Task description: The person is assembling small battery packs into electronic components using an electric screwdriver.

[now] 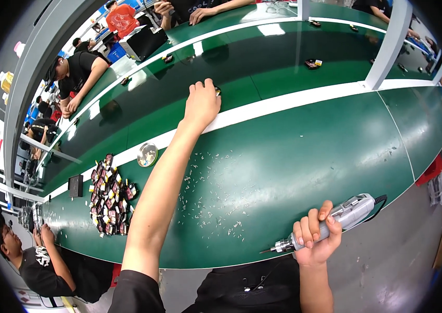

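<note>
Starting at the left, a co-worker in a black shirt (pixel 43 266) bends over the near edge of the green workbench (pixel 294 167), with a black tray (pixel 75 185) close by. Just right of that lies a heap of small dark parts (pixel 108 195), and beyond it a round metal dish (pixel 147 154) sits on the white stripe (pixel 294 101). Small pale screws (pixel 205 193) are strewn over the green surface near the middle. The left hand (pixel 201 103) stretches far across the stripe onto the moving belt (pixel 262 62), its fingers curled down together over a small dark part (pixel 217 91) at the fingertips; whether they actually grip it I cannot tell. Another small part (pixel 313 63) rides the belt further right. At the near edge, the right hand (pixel 316 237) is wrapped tightly around a grey electric screwdriver (pixel 336 219), bit pointing left.
</note>
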`<action>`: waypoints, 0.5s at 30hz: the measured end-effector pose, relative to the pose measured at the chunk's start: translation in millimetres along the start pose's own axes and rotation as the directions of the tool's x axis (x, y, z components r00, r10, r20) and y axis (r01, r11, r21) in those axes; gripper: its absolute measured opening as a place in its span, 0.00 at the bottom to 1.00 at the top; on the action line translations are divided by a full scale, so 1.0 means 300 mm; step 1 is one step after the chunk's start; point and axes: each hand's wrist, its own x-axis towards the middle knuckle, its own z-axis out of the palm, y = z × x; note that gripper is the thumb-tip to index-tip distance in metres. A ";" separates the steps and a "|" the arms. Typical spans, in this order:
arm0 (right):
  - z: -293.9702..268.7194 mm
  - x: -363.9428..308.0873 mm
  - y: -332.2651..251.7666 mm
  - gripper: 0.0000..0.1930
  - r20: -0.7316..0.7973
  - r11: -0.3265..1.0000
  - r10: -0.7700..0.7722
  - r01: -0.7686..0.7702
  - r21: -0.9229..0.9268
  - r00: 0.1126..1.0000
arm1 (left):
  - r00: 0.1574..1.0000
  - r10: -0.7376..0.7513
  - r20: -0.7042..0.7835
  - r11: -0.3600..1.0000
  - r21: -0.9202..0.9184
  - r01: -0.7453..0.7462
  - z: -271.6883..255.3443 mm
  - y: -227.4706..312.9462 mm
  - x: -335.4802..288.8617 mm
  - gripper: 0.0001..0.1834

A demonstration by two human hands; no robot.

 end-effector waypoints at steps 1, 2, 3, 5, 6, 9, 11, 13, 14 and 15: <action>-0.001 -0.001 -0.005 0.05 -0.001 1.000 -0.008 0.008 -0.003 1.000 | 1.000 0.007 -0.001 1.000 -0.006 -0.007 0.013 -0.015 0.006 0.24; 0.000 -0.004 -0.009 0.05 0.006 1.000 0.000 0.000 -0.009 1.000 | 0.997 0.074 -0.019 0.997 -0.032 -0.075 0.011 -0.034 0.005 0.22; 0.002 -0.009 -0.012 0.05 0.012 1.000 0.010 -0.010 -0.015 1.000 | 0.990 0.139 -0.038 0.988 -0.057 -0.141 0.009 -0.053 0.001 0.21; 0.003 -0.016 -0.017 0.05 0.005 1.000 0.005 -0.005 -0.021 1.000 | 0.987 0.144 -0.075 0.970 -0.187 -0.156 -0.022 -0.040 -0.031 0.17; 0.006 -0.017 -0.016 0.05 0.024 1.000 0.016 -0.015 -0.020 1.000 | 0.981 0.165 -0.101 0.955 -0.232 -0.185 -0.045 -0.024 -0.063 0.18; -0.017 -0.025 -0.027 0.06 0.034 0.999 0.032 -0.032 -0.020 0.999 | 0.952 0.289 -0.102 0.840 -0.450 -0.303 -0.117 0.137 -0.230 0.19; -0.021 -0.045 -0.043 0.06 0.016 0.999 0.036 -0.035 -0.031 0.999 | 0.879 0.464 -0.104 0.764 -0.456 -0.457 -0.184 0.248 -0.387 0.23; -0.015 -0.085 -0.069 0.06 0.032 0.998 0.052 -0.051 -0.032 0.998 | 0.808 0.589 -0.004 0.688 -0.523 -0.503 -0.268 0.341 -0.544 0.27; -0.027 -0.098 -0.073 0.06 0.061 0.998 0.056 -0.055 -0.013 0.997 | 0.776 0.631 0.004 0.653 -0.543 -0.528 -0.286 0.366 -0.606 0.29; -0.027 -0.120 -0.078 0.06 0.031 0.998 0.060 -0.060 -0.027 0.998 | 0.741 0.670 0.036 0.631 -0.553 -0.543 -0.300 0.391 -0.667 0.29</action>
